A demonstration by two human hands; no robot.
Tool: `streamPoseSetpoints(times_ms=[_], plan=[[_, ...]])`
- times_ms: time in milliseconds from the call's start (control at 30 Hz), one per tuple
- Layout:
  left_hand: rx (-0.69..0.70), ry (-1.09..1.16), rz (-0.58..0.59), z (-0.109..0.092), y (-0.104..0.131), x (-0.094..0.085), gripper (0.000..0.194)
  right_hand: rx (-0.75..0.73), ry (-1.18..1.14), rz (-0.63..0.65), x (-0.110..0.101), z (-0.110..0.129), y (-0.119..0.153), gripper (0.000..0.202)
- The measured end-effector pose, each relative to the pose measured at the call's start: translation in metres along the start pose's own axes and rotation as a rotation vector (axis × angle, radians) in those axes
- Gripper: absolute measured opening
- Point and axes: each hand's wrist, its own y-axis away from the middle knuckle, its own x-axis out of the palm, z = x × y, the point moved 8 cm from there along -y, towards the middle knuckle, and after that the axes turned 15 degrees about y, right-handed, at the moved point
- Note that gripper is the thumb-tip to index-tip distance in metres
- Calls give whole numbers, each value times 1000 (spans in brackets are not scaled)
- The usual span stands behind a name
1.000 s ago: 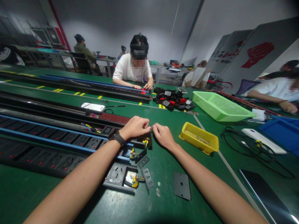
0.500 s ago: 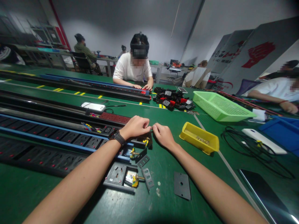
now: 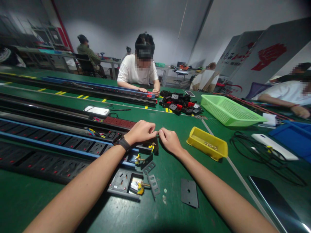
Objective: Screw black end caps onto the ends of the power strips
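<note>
Over the end of one of the long socket strips, my left hand (image 3: 143, 132) is closed, thumb and finger pinched, with a dark watch (image 3: 122, 142) on its wrist. Just right of it, my right hand (image 3: 170, 139) is also closed, its fingertips almost meeting the left ones. A tiny piece shows between the fingertips, too small to name. Below the hands lie the ends of a blue-edged strip (image 3: 93, 146) and a black socket strip (image 3: 122, 181), with yellow wires and brass screws sticking out. Slotted grey brackets (image 3: 153, 185) rest at these ends.
A flat black plate (image 3: 189, 193) lies between my forearms. To the right are a yellow bin (image 3: 220, 152) with small metal parts, a green basket (image 3: 230, 113), cables (image 3: 257, 155) and a phone (image 3: 274, 204). Across the table a person (image 3: 138, 71) works near piled black sockets (image 3: 178, 102).
My hands have stayed in the same place and pose. Across the table, the person's hand has shifted slightly at the strip's end, where more red now shows.
</note>
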Motion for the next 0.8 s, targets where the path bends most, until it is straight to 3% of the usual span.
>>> streamPoseSetpoints(times_ms=[800], plan=[[-11, -11, -1, 0, 0, 0, 30, -11, 11, -10, 1, 0, -1, 38]])
